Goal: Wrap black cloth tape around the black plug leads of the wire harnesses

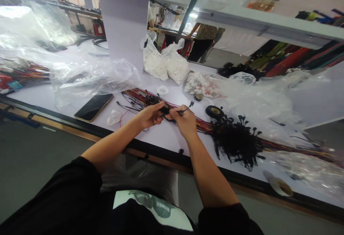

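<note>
My left hand (149, 116) and my right hand (183, 120) meet over the white bench (166, 134), both closed on a small black connector (164, 110) with thin wires. A wire with a black plug (191, 103) sticks out past my right fingers. Under and behind my hands lies a long bundle of multicoloured wires (139, 96). A heap of black connectors (236, 140) on wire ends lies just right of my right hand.
A dark phone (93, 106) lies left of my hands. A roll of black tape (214, 112) sits behind the heap. Bags of white parts (163, 63), crumpled clear plastic (88, 73) and a white tape roll (278, 183) are around. A person stands beyond the bench.
</note>
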`<state>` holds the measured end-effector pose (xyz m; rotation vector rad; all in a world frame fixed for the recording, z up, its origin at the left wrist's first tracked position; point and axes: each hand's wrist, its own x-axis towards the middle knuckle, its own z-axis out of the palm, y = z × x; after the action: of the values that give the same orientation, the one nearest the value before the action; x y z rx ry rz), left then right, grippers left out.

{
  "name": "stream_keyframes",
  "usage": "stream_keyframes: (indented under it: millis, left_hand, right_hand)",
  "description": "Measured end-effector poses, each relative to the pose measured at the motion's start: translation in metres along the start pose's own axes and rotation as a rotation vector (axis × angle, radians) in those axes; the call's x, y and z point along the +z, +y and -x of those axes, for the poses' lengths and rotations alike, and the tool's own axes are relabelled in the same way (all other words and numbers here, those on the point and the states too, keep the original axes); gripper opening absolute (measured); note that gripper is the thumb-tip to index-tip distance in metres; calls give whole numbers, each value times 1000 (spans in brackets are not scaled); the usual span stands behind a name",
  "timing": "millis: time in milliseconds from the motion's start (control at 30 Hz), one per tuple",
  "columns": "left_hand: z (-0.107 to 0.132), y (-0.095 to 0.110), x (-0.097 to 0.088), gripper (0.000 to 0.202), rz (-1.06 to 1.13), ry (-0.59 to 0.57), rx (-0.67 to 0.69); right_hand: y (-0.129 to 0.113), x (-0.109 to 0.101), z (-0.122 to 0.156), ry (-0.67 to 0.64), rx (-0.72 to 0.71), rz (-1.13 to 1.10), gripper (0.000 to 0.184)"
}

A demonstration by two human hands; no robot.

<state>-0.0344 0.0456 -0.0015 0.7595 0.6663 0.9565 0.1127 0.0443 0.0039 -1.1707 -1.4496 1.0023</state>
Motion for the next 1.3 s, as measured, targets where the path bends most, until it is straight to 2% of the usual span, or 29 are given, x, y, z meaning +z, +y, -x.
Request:
stream_keyframes:
  millis: [67, 133, 200, 267, 333, 400, 433, 500, 600, 633, 767, 867, 967, 1033, 1100, 1200, 1267, 1300]
  left_hand:
    - [0, -1, 2, 35, 1, 61, 85]
    - [1, -3, 3, 35, -52, 121, 229]
    - [3, -5, 2, 43, -178, 118, 390]
    - [7, -2, -1, 61, -369, 23, 504]
    - [12, 2, -6, 77, -515, -146, 518]
    - [15, 5, -8, 73, -549, -303, 456]
    - [15, 5, -8, 67, -540, -335, 427]
    - [13, 4, -6, 54, -560, -265, 400]
    - [7, -1, 0, 29, -705, 0, 459]
    - [6, -2, 1, 23, -761, 54, 483]
    - [2, -4, 1, 8, -972, 147, 533]
    - [3, -4, 0, 6, -1109, 249, 606]
    - [3, -6, 0, 4, -1187, 309, 671]
    - [2, -9, 0, 5, -1196, 322, 706]
    - [1, -12, 1, 7, -1151, 312, 741]
    - [-1, -17, 3, 5, -905, 342, 752]
    - [-2, -16, 4, 18, -639, 385, 654]
    - [-2, -15, 4, 22, -509, 367, 557]
  right_hand:
    - [-2, 0, -3, 25, 62, -108, 28]
    - [-4, -1, -6, 86, 125, -224, 33]
    - [-7, -4, -8, 149, 162, -281, 34]
    - [-9, -8, -8, 155, 157, -257, 33]
    - [-11, -13, -7, 120, 109, -178, 29]
    - [-12, -16, -5, 87, 35, -82, 24]
    - [-12, -18, -4, 80, -3, -31, 23]
    - [-13, -19, -2, 73, -71, 60, 20]
    - [-12, -17, 0, 69, -151, 140, 19]
    - [-12, -16, 1, 73, -167, 156, 19]
    - [-8, -8, 3, 104, -143, 190, 24]
    - [-5, -4, 3, 89, -74, 100, 31]
    - [-4, -1, 2, -22, 4, -4, 31]
    - [-4, 1, 2, -113, 13, 19, 28]
    - [-4, 1, 3, -116, -30, 96, 25]
    - [-2, -1, 2, 16, -127, 164, 19]
    - [0, -3, 1, 71, -191, 171, 17]
    - [0, -4, 1, 73, -216, 167, 16]
